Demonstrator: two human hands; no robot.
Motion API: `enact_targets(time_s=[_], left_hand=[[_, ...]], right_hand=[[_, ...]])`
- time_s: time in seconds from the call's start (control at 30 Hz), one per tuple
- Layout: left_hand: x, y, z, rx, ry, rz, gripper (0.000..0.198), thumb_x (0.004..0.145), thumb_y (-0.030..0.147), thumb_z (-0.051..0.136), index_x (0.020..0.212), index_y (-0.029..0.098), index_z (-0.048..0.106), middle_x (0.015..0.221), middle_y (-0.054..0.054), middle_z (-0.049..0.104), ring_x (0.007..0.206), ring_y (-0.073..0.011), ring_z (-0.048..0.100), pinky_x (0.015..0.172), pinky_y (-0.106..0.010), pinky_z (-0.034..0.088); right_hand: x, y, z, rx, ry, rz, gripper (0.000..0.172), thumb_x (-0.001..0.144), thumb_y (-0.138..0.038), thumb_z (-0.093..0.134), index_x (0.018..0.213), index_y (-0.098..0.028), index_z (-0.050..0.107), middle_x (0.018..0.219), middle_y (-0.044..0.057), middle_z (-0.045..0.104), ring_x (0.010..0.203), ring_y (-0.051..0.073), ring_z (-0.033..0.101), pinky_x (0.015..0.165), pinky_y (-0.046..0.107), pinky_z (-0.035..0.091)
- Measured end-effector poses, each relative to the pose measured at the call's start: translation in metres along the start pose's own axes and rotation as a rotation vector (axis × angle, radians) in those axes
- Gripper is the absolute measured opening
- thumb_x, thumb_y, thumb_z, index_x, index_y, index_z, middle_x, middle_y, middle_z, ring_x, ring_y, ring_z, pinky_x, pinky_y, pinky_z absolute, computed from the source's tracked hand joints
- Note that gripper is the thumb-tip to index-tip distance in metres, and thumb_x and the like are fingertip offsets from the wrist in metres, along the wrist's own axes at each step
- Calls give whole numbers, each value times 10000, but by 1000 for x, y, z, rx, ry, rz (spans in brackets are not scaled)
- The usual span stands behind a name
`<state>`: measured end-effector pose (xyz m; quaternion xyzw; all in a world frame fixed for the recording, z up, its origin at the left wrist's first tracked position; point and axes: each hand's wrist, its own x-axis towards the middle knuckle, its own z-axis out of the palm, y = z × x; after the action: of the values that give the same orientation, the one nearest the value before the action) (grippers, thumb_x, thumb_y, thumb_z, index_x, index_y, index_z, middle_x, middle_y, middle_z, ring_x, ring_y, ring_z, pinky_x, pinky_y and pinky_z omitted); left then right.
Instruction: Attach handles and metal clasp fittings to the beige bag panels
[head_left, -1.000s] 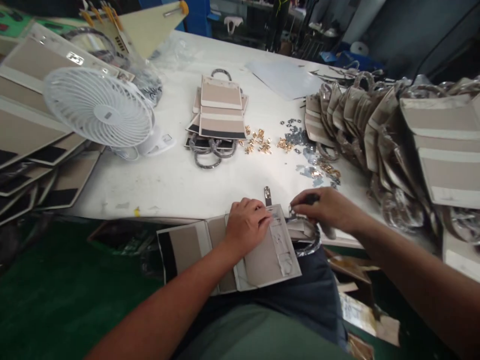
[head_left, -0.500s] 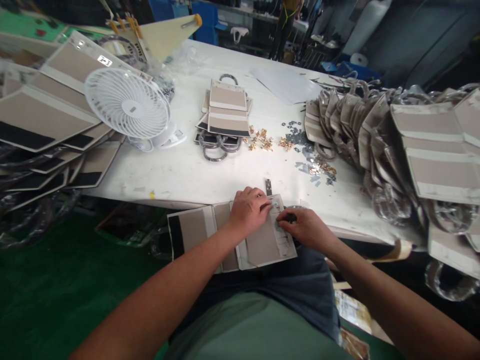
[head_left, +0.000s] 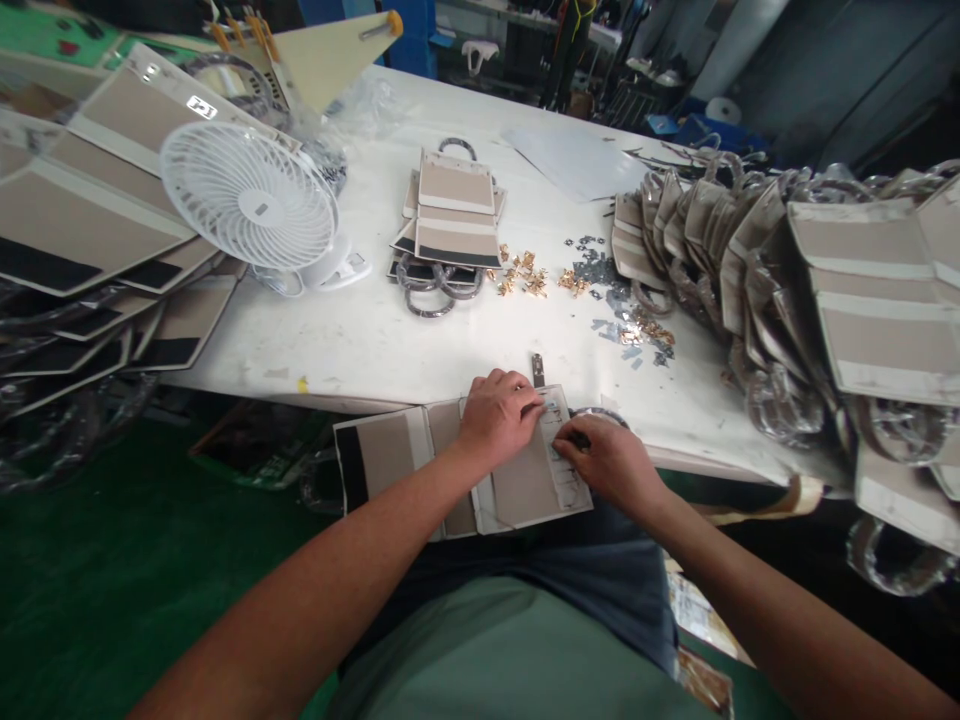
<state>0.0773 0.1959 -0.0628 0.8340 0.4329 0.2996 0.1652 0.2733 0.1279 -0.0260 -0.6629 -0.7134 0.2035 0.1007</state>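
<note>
A beige bag panel [head_left: 517, 485] with white strips and a dark band lies unfolded across my lap and the table's front edge. My left hand [head_left: 499, 415] rests over its middle, fingers curled and pressed together near the pale right-hand strip [head_left: 564, 480]. What those fingers hold, if anything, is hidden. My right hand [head_left: 604, 455] is closed at the same strip, thumb and forefinger pinched on something too small to make out. A wrapped handle [head_left: 606, 413] shows behind my right hand. A small dark tab with metal fittings [head_left: 538, 369] sticks out beyond the panel's far edge.
On the white table [head_left: 360, 350] lie gold metal fittings [head_left: 525, 272] and grey metal plates [head_left: 596, 265]. Bag panels [head_left: 457, 185] are stacked behind, with more piles at left [head_left: 97, 230] and right [head_left: 862, 300]. A white fan [head_left: 251, 205] stands at left.
My right hand has turned slightly, its fingers closing in on the pale strip. My left hand and the bag panel stay nearly in place; the view has shifted a little.
</note>
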Motion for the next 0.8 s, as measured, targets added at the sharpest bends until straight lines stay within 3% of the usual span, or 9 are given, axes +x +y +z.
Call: enact_targets(time_s=[0.3,0.6,0.8], left_hand=[[1,0,1,20,5,0,58,943,314,764,917,263,774,1064,-17,744,1027,-249,601,854,-417,417],[1,0,0,23,-8,11,59,951,309,750,925,261,772,1073,-27,740,1034,-253,600,858,-419,413],[2,0,-1,20,-11,5,52,946,298,754,920,257,772,1064,-25,741,1031,-253,601,854,-418,413]], right_hand=[[-19,4,7,81,36,-8,207,936,-304,685,1121,-248,760,1080,51,795,986,264,733,889,378,531],[-30,-5,23,-119,171,-35,212,992,-264,641,1181,-246,735,1106,69,787,987,254,749,791,324,534],[-33,-6,22,-152,183,-26,231,1006,-300,647,1211,-288,752,1110,45,766,909,226,744,681,302,510]])
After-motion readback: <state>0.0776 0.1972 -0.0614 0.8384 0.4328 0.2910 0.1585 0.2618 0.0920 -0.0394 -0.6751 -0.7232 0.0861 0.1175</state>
